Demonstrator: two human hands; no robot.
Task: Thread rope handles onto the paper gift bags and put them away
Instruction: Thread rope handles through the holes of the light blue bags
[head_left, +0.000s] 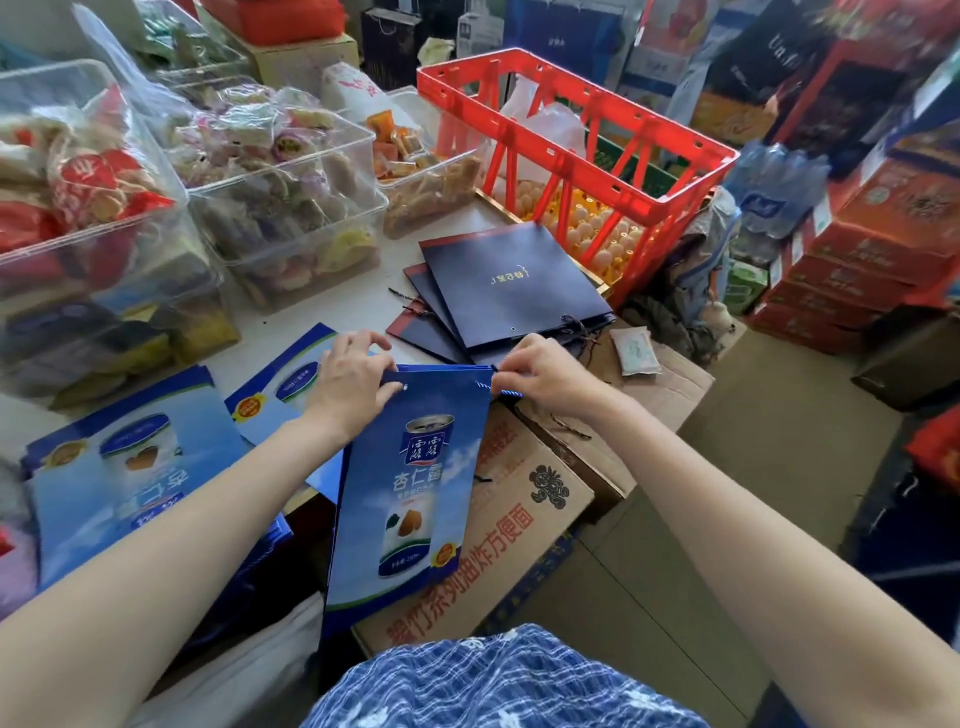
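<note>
Blue rope handle sits pinched in my right hand at the gift bag top corner; my left hand grips the bag's upper edge, upright over a cardboard box, dark bags stacked beyond on the table

Your open path: bare table strip between the snack bins and navy bags. Red crate blocks far right.

A red crate holds eggs; clear tubs of wrapped snacks line the counter; a cardboard box stands below.
</note>
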